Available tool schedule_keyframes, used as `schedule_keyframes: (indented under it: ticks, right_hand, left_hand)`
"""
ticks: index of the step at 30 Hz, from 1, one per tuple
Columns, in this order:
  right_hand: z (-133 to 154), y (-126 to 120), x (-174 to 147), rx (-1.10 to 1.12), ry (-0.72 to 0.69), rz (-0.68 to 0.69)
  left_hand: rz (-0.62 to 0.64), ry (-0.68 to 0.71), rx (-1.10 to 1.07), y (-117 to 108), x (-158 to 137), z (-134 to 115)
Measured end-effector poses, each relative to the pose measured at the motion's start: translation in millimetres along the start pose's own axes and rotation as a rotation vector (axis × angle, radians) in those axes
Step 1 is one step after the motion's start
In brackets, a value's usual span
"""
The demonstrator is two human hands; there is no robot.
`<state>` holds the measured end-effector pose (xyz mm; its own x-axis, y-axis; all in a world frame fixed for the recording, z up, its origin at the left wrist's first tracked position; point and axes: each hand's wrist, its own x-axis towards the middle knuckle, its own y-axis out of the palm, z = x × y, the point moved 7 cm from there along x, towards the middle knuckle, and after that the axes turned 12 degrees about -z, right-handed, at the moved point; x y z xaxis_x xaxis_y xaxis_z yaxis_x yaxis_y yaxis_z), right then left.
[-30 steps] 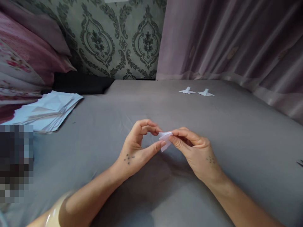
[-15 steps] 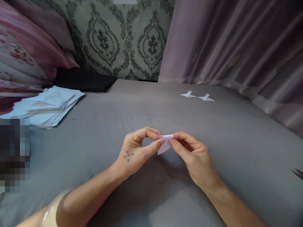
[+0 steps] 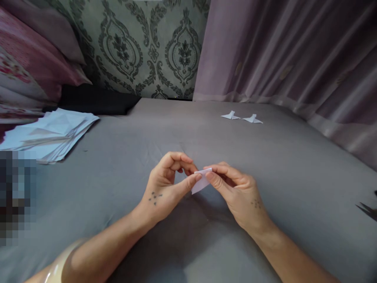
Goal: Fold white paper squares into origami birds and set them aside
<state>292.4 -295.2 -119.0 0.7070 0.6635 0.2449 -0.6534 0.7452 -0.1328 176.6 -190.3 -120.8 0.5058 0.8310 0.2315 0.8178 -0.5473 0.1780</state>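
Between my two hands, above the grey sheet, is a small folded piece of white paper [image 3: 200, 184], its lower end tapering to a point. My left hand [image 3: 167, 182] pinches its left edge with the thumb in front, the index finger raised and bent above it. On the right side, my right hand [image 3: 235, 186] grips the top corner between thumb and index finger. The other fingers of both hands curl behind, partly hidden. Farther back lie two small folded paper shapes, one on the left [image 3: 230, 115] and one on the right [image 3: 252, 119].
A stack of white paper sheets [image 3: 50, 135] lies at the left, with a black cloth [image 3: 100, 100] behind it. Pointed dark scissor-like tips [image 3: 366, 210] show at the right edge. The grey sheet [image 3: 141, 137] spreads to a patterned wall and a mauve curtain [image 3: 250, 51].
My left index finger has lifted off the paper and now arches above it. The paper's top edge looks more tilted, its right end higher. The view has shifted slightly to the right.
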Motion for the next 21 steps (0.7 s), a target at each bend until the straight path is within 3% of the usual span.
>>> schedule_keyframes:
  ticks: [8,14,21]
  right_hand:
    - [6,1,1,0.024,-0.063,0.011]
    - [10,0,0,0.011,-0.094,0.008]
    - [8,2,-1,0.024,-0.121,0.016]
  left_hand:
    - [0.067,0.020,0.259,2,-1,0]
    - [0.145,-0.003,0.276,6,-3,0]
    - [0.115,0.294,0.269,6,-6,-15]
